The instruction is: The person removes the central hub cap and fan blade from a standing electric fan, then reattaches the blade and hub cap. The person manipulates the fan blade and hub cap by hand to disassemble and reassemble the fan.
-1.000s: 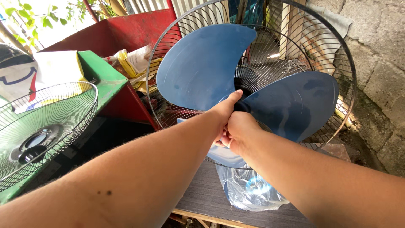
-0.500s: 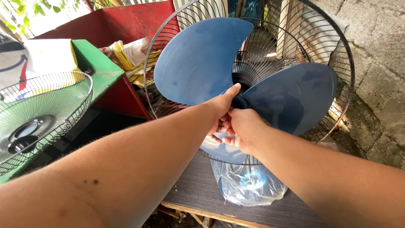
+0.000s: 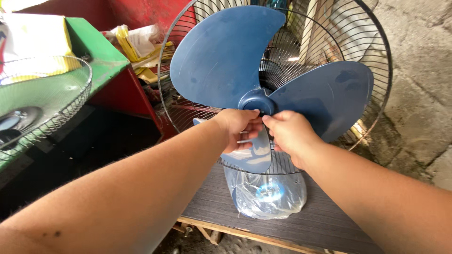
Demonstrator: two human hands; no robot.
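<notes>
A three-bladed blue plastic fan propeller point(image 3: 263, 80) is seen mounted in front of a round black wire rear guard point(image 3: 372, 61), with its rounded hub point(image 3: 256, 101) facing the camera. The left hand point(image 3: 238, 128) is held just below and left of the hub, its fingers point(image 3: 252, 126) curled inward against the base of the lower blade point(image 3: 252, 157), which is partly covered by the hand. The right hand point(image 3: 292, 134) is placed just beside it on the right, its fingers point(image 3: 273, 120) bunched and pressed to the hub's lower edge; whether the hub is actually pinched cannot be told. The two hands are nearly touching each other at the fingertips.

The fan's base point(image 3: 268, 195) is wrapped in a clear plastic bag and is stood on a dark grey grained table point(image 3: 325, 221) with a pale wooden edge. To the left, a separate round wire front guard point(image 3: 42, 94) is laid on a green-painted surface point(image 3: 96, 54), and beyond it a red panel point(image 3: 125, 94) is seen. Crumpled yellow and white papers point(image 3: 136, 44) are heaped behind the green surface. A rough grey concrete wall point(image 3: 419, 70) is found to the right of the fan
</notes>
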